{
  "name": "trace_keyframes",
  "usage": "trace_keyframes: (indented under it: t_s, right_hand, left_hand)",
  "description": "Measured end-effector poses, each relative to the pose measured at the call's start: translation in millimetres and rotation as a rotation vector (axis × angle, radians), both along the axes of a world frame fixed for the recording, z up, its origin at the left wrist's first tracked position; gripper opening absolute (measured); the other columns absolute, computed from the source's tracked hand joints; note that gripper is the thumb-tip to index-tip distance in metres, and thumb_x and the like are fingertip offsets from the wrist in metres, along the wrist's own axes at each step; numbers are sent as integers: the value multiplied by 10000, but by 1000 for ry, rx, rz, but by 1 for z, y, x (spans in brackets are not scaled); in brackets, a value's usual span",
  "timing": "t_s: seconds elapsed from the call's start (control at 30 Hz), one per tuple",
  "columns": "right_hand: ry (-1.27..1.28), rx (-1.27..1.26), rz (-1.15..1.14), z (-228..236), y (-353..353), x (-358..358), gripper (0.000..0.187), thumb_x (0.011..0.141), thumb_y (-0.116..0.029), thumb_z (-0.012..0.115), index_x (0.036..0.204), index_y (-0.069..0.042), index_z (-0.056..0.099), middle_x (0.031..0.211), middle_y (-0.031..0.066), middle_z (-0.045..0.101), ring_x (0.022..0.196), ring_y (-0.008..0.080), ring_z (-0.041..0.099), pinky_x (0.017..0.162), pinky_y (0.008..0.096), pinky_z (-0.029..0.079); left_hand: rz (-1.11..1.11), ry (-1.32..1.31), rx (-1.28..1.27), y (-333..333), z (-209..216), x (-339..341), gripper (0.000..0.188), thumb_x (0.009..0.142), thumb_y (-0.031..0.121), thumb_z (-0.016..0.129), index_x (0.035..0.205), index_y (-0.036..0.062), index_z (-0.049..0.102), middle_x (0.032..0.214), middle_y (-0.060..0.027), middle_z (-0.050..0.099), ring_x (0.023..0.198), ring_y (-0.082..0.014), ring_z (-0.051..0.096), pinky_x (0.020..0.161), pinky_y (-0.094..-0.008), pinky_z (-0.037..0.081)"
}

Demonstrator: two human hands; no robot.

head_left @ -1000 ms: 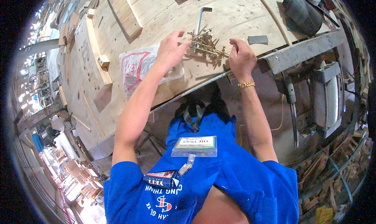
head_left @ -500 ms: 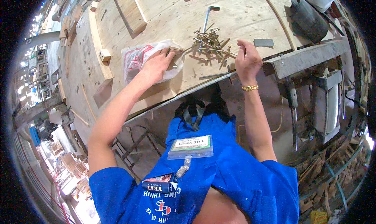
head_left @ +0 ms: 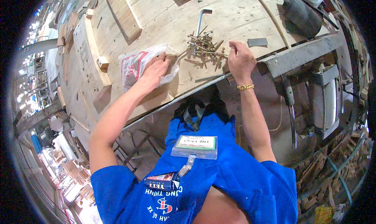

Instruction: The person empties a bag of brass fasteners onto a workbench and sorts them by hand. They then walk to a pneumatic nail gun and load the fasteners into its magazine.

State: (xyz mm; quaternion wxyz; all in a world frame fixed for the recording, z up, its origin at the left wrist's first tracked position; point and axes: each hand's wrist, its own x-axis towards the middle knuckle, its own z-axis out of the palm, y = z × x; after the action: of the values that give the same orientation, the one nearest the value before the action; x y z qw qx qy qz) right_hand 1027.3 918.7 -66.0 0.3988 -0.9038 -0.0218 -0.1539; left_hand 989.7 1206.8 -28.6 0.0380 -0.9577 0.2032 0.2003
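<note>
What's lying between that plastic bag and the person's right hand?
In the head view, a jumbled pile of screws lies on the wooden tabletop between the plastic bag and the right hand.

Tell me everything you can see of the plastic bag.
The plastic bag looks thin and see-through white, with red printing on its left part. It is crumpled and lies on the wooden table, near the front edge and left of the pile of screws. The left hand rests over its right part; whether the fingertips are inside is hard to tell. What it holds cannot be made out.
</note>
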Motion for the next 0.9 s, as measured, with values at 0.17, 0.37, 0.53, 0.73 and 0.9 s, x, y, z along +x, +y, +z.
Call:
trace_keyframes:
  t_s: [0.17, 0.37, 0.53, 0.73, 0.9]
  right_hand:
    - [-20, 8, -14, -4, -4, 1, 143, 816, -59, 550, 902, -67, 664, 889, 87, 681, 799, 251, 657, 698, 329, 502]
    - [176, -9, 41, 7, 3, 2, 185, 791, -93, 576, 954, -69, 658, 929, 118, 652, 875, 277, 625, 769, 378, 498]
    - [267, -214, 226, 7, 13, 17, 237, 778, -134, 600, 1005, -86, 651, 1011, 137, 578, 973, 298, 566, 827, 393, 473]
    - [419, -296, 272, 10, 19, 25, 170, 757, -130, 614, 904, -47, 631, 1033, 146, 544, 971, 325, 552, 832, 415, 471]
    - [240, -250, 372, 6, 9, 25, 129, 757, -115, 628, 867, -48, 623, 932, 136, 592, 915, 333, 561, 802, 425, 469]
  left_hand:
    - [-15, -20, -206, -5, 16, 1, 417, 767, 97, 551, 1170, 10, 491, 1074, -243, 515, 1031, -385, 548, 866, -434, 461]
    - [43, 81, -180, 1, 13, 5, 344, 769, 108, 534, 1086, -20, 497, 1141, -260, 482, 1100, -397, 509, 925, -433, 435]
    - [-64, -177, -288, 2, 10, 3, 256, 723, 65, 570, 957, -35, 548, 1048, -241, 514, 1036, -386, 522, 876, -433, 439]
    - [89, -240, -483, 10, 23, 5, 143, 647, -9, 601, 757, -19, 511, 883, -158, 500, 845, -315, 544, 705, -403, 451]
    - [287, -232, -698, -19, 42, 16, 147, 649, 22, 574, 698, 9, 436, 766, -112, 452, 691, -260, 496, 624, -343, 405]
